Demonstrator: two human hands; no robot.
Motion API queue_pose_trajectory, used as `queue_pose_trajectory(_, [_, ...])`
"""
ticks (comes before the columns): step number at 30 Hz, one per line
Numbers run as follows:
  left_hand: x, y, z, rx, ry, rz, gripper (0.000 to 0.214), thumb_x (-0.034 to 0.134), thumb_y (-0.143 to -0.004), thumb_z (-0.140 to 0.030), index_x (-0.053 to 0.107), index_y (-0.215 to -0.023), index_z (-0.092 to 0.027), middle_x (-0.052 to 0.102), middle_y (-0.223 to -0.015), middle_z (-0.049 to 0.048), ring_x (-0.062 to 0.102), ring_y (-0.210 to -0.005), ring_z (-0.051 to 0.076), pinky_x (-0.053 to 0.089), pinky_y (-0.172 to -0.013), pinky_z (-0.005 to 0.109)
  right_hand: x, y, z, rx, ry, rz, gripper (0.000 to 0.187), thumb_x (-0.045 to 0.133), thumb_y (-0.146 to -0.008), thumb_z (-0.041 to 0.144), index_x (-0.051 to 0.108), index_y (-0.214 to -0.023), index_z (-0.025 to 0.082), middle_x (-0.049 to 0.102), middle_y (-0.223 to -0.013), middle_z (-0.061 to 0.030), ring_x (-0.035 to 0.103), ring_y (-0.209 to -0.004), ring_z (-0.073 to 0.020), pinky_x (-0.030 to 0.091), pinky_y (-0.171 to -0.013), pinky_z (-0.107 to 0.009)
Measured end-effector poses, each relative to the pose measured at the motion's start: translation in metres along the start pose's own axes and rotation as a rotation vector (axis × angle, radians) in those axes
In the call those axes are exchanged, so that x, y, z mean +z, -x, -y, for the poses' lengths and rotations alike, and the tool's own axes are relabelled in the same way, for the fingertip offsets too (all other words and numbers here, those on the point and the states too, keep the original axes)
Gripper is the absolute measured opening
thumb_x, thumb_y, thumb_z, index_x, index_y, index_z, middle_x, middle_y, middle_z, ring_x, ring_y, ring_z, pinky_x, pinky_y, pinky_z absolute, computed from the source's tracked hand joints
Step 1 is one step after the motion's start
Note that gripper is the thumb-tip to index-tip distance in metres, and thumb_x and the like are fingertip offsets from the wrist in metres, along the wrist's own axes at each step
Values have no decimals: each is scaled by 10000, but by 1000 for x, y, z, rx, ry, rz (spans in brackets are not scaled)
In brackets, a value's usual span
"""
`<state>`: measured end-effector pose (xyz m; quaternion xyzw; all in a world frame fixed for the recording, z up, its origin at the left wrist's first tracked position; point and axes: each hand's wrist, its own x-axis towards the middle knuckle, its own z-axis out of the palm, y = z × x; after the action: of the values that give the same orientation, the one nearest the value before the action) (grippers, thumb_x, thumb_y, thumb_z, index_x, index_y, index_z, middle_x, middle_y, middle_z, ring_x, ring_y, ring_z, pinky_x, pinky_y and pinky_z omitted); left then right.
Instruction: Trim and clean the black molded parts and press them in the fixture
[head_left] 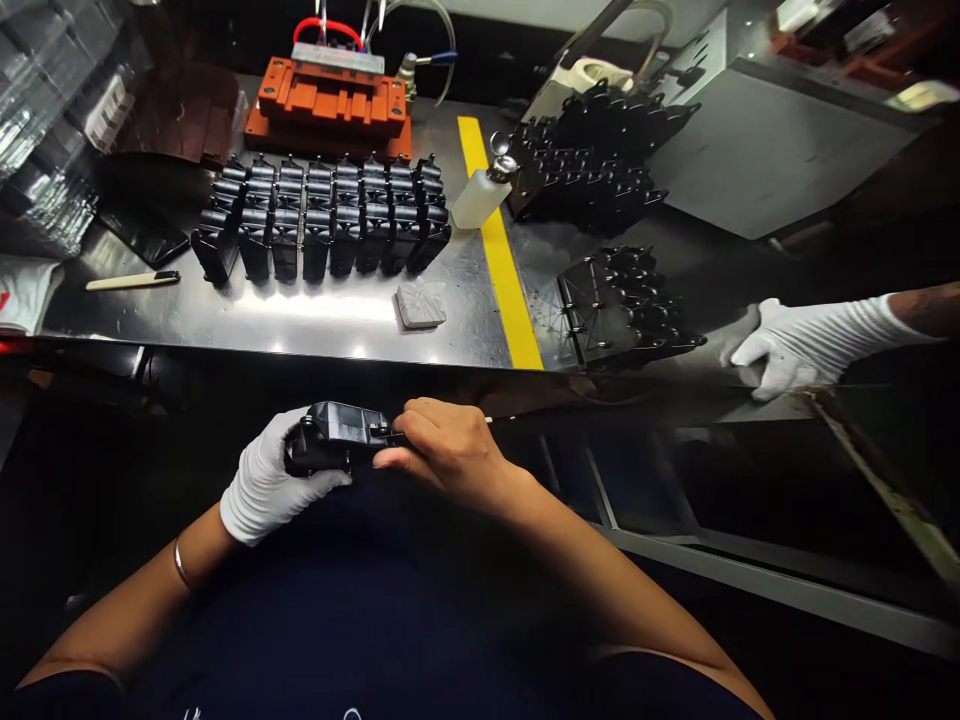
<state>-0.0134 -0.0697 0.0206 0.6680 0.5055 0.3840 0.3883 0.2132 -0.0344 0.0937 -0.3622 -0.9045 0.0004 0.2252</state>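
Note:
My left hand (264, 482), in a white glove, is wrapped round a black plastic part (337, 435) held over my lap, below the table's front edge. My bare right hand (442, 445) is closed in a pinch on a thin blade-like tool (487, 420) whose tip sticks out to the right, with the fingers pressed against the part's right end. On the steel table (300, 315) beyond stand rows of the same black parts (322, 215), upright and side by side.
A yellow stripe (502, 255) crosses the table. A folded grey cloth (421, 303), a small bottle (484, 190), an orange fixture (330, 100) and a knife (131, 281) lie around. Heaps of black parts (600, 160) sit right. Another person's gloved hand (787, 345) rests at the far right.

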Motion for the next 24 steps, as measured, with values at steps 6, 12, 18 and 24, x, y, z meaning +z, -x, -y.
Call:
queue_pose_trajectory(6, [0, 0, 3, -84, 96, 56, 654, 777, -664, -414, 500, -1227, -230, 613, -1162, 76, 600, -1071, 255, 466, -967, 407, 1, 0, -2, -31, -50, -23, 535, 426, -932, 517, 463, -526, 169, 419, -494, 20, 343, -466, -83, 219, -472, -253])
queue_pose_trajectory(12, [-1, 0, 7, -108, 169, 133, 732, 795, -646, -368, 446, -1274, -227, 613, -1179, 83, 601, -1076, 260, 462, -974, 432, 6, 3, -2, -30, -114, -7, 532, 453, -916, 532, 455, -521, 176, 406, -495, 26, 334, -468, -85, 223, -477, -258])
queue_pose_trajectory(18, [3, 3, 0, -195, 272, 29, 542, 758, -705, -348, 512, -1174, -228, 661, -1038, 47, 656, -914, 214, 541, -841, 393, 9, 7, 3, 4, -145, -30, 490, 479, -932, 458, 449, -527, 183, 416, -488, 26, 349, -463, -89, 235, -467, -266])
queue_pose_trajectory(24, [-10, 1, -3, 33, 129, -36, 393, 760, -709, -274, 601, -1065, -219, 651, -1016, 68, 637, -932, 225, 526, -856, 396, 4, 11, 3, 205, -412, -17, 341, 339, -988, 273, 568, -759, 168, 530, -594, -4, 476, -526, -102, 363, -529, -234])
